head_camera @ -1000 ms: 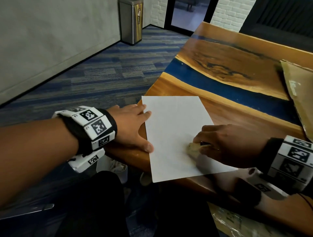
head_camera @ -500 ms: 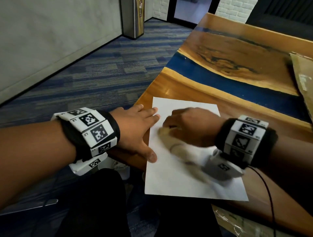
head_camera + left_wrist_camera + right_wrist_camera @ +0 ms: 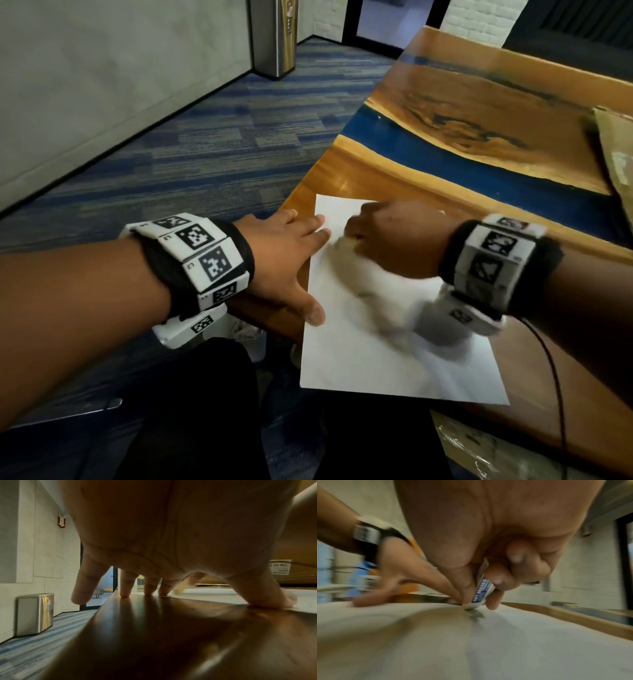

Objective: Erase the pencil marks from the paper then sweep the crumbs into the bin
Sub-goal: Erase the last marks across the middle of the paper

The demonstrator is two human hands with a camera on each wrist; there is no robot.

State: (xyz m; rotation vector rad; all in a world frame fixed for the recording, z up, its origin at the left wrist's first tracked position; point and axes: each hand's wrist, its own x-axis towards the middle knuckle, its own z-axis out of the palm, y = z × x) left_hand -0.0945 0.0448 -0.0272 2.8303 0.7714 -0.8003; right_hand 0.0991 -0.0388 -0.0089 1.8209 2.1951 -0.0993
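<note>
Here the right hand (image 3: 488, 561) pinches the eraser (image 3: 482, 589) between thumb and fingers; left hand (image 3: 281, 253) flat on paper (image 3: 376, 359).

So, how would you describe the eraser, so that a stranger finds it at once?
On the wooden table lies a white sheet of paper. At its far left corner the right hand pinches the eraser: a small white block in a blue-printed sleeve, its tip on the paper.

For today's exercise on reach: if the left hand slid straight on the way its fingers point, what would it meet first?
Probably the right hand pinching the white eraser; the left hand points across the white paper sheet toward it.
</note>
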